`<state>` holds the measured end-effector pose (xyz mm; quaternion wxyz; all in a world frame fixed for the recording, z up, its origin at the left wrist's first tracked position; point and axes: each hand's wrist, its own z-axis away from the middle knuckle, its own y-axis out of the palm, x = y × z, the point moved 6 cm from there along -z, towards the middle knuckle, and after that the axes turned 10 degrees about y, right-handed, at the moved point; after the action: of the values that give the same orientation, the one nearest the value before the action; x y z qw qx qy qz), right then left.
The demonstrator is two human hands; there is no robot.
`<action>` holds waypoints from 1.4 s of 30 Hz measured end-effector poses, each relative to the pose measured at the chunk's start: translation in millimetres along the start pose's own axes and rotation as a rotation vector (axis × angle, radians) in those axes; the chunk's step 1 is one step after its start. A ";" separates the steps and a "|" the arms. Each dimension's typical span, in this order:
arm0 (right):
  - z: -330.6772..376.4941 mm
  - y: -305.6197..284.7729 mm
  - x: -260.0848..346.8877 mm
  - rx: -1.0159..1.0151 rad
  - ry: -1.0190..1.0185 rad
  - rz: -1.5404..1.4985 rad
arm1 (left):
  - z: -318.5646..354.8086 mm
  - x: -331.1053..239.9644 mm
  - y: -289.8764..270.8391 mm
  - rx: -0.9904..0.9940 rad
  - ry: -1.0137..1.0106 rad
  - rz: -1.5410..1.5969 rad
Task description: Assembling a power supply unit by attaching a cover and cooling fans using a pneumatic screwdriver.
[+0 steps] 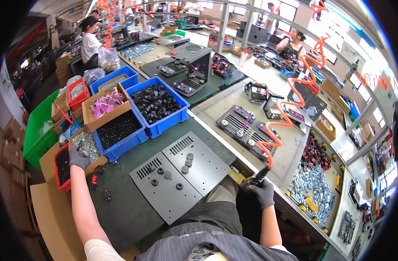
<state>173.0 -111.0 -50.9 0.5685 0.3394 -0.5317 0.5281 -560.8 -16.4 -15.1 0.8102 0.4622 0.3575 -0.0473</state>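
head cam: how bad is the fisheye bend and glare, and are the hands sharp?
Head view: bench edges bow strongly toward the black rim; windows at upper right blow out white; even overhead light, soft shadows; left hand in the screw box and right hand on the air tool are reasonably sharp.

Brightly, evenly lit from overhead and from windows [373, 82] at right, blown out with glare. Sharp centrally; bent, black-vignetted at edges.

This is a factory assembly line: long workbenches [251, 93] run up the frame, blue parts bins [162, 124] sit at left, orange coiled air hoses [290, 104] hang above, other workers [91, 41] at upper left.
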 end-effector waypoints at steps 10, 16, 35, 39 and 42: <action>38.0 7.8 208.3 0.260 -0.785 -0.757 | 81.5 3.3 24.2 0.249 0.008 0.127; 43.1 131.9 221.7 1.320 -0.430 -1.251 | 163.2 68.6 48.1 0.289 -0.175 0.151; 66.5 221.9 215.1 0.772 -0.470 -0.973 | 283.7 216.9 65.5 0.443 -0.589 -0.193; 63.5 218.7 206.7 0.745 -0.462 -0.992 | 287.5 225.1 66.7 0.462 -0.580 -0.207; 68.3 217.5 207.6 0.726 -0.453 -0.972 | 286.7 232.3 65.3 0.451 -0.614 -0.194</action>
<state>-78.5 -80.0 124.8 0.4656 0.8152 -0.2115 0.2719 -208.8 -144.8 -22.3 0.7492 0.5571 0.1212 -0.3371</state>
